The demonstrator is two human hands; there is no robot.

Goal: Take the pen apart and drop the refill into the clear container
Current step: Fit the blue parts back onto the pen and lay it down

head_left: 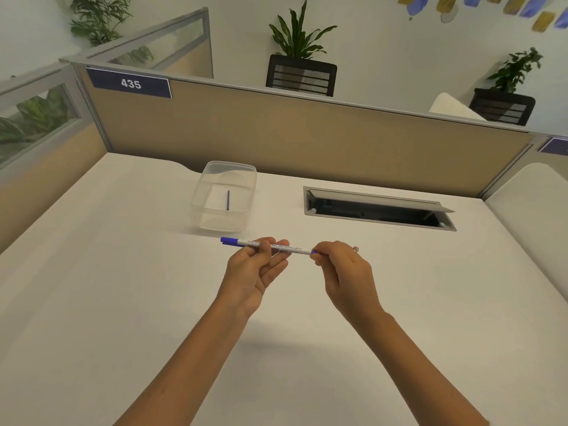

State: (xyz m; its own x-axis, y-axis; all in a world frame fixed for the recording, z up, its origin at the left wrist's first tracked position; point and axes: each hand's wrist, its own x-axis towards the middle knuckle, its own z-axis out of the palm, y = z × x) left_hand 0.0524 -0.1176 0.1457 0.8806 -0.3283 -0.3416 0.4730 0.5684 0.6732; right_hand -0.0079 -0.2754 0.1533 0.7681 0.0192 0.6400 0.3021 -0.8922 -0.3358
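A white pen point(295, 249) with blue ends is held level above the white desk, between both hands. My left hand point(256, 270) grips the barrel near its left half, and a blue cap end sticks out past the fingers. My right hand point(344, 273) pinches the blue tip at the pen's right end. Behind the pen stands the clear container point(204, 192), open at the top, with a thin dark blue refill point(228, 200) lying inside it.
An open cable hatch point(378, 207) is sunk into the desk point(107, 287) at the back right. A tan partition point(307, 136) with a blue "435" sign closes off the far edge. Plants and black chairs stand beyond it.
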